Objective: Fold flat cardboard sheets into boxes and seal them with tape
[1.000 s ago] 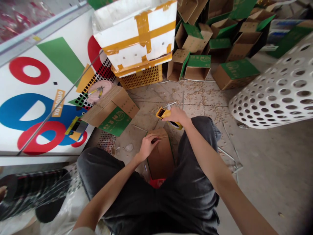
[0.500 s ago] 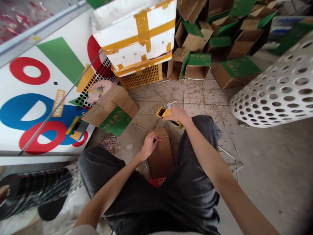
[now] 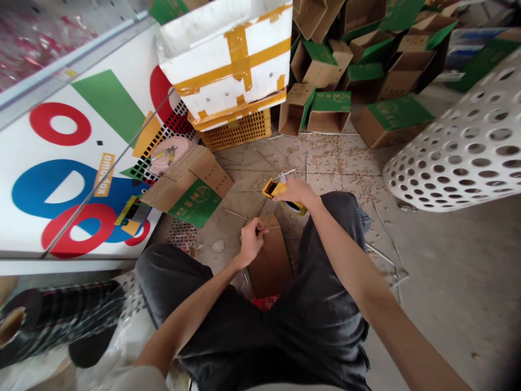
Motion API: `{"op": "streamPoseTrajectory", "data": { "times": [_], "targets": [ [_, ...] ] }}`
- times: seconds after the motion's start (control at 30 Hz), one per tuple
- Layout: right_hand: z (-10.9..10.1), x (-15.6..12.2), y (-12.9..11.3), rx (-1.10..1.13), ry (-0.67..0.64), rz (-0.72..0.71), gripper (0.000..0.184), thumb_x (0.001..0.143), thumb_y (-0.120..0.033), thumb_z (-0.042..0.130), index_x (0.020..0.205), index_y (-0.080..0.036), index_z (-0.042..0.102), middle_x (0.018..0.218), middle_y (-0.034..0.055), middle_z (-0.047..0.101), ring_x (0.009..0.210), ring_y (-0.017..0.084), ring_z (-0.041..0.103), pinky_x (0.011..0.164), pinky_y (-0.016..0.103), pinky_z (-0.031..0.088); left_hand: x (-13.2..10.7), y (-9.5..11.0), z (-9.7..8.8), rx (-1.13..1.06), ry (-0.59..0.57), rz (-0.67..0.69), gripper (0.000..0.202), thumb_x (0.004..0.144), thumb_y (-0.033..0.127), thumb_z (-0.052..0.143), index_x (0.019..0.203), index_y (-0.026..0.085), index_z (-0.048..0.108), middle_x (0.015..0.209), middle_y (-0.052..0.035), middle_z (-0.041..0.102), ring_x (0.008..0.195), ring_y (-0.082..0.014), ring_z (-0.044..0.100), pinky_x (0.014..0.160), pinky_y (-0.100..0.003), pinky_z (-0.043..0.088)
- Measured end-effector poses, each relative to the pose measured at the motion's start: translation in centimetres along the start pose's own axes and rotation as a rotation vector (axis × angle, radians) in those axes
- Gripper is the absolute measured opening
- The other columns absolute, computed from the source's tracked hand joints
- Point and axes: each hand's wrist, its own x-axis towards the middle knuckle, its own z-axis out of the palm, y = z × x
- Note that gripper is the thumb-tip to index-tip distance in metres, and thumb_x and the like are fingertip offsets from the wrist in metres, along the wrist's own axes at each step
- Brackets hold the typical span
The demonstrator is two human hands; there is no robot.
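Note:
Between my knees is a brown cardboard box (image 3: 272, 266) with green sides, its plain face and centre seam turned up. My left hand (image 3: 251, 242) rests at its far end, fingers curled and pinched together over the seam; whatever lies between the fingertips is too small to make out. Just beyond the box, at my right knee, my right hand (image 3: 300, 193) is closed around a yellow tape dispenser (image 3: 274, 188). The dispenser is held above the floor, apart from the box, and part of its roll shows under the hand.
Flattened green-and-brown cartons (image 3: 197, 187) stand at the left by a printed white panel (image 3: 36, 190). Ahead are a taped foam box (image 3: 228, 65) on a yellow crate (image 3: 240, 129) and several open cartons (image 3: 329, 108). A perforated white basket (image 3: 456, 157) stands right.
The view has shifted slightly, so the surroundings sit a little further right. Both hands keep nearly the same places and grips.

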Motion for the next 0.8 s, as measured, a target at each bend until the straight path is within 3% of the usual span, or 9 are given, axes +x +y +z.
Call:
{"op": "streamPoseTrajectory", "data": {
  "times": [0.13, 0.43, 0.6, 0.8],
  "targets": [
    [0.1, 0.2, 0.2, -0.014, 0.002, 0.01, 0.074, 0.079, -0.07, 0.079, 0.123, -0.011, 0.077, 0.123, 0.023, 0.078, 0.112, 0.038, 0.075, 0.088, 0.038, 0.058, 0.1, 0.1, 0.0, -0.033, 0.017, -0.059, 0.026, 0.08, 0.013, 0.078, 0.077, 0.023, 0.054, 0.069, 0.0044, 0.064, 0.066, -0.0148, 0.06, 0.066, -0.025, 0.041],
    [0.7, 0.5, 0.5, -0.021, -0.014, -0.003, 0.075, 0.078, -0.071, 0.079, 0.124, -0.012, 0.077, 0.123, 0.0214, 0.078, 0.112, 0.037, 0.075, 0.087, 0.037, 0.057, 2.4, -1.2, -2.2, -0.013, -0.215, -0.028, 0.022, 0.086, 0.014, 0.079, 0.082, 0.022, 0.059, 0.073, 0.0014, 0.075, 0.07, -0.0168, 0.072, 0.068, -0.025, 0.049],
    [0.3, 0.3, 0.1, -0.052, -0.028, -0.01, 0.074, 0.079, -0.07, 0.08, 0.124, -0.011, 0.077, 0.125, 0.0233, 0.077, 0.115, 0.037, 0.073, 0.089, 0.037, 0.056, 3.1, -0.9, -3.1, -0.003, -0.4, 0.103, 0.019, 0.09, 0.003, 0.07, 0.089, 0.021, 0.063, 0.082, -0.0015, 0.078, 0.08, -0.0172, 0.076, 0.074, -0.024, 0.053],
    [0.5, 0.6, 0.3, -0.037, -0.032, -0.012, 0.074, 0.079, -0.07, 0.078, 0.123, -0.011, 0.077, 0.123, 0.0228, 0.077, 0.114, 0.037, 0.074, 0.088, 0.038, 0.057, 3.4, -0.8, -3.8, 0.046, -0.469, 0.208, 0.026, 0.088, -0.004, 0.059, 0.096, 0.02, 0.065, 0.083, -0.002, 0.077, 0.083, -0.0177, 0.075, 0.076, -0.024, 0.052]
  ]
}}
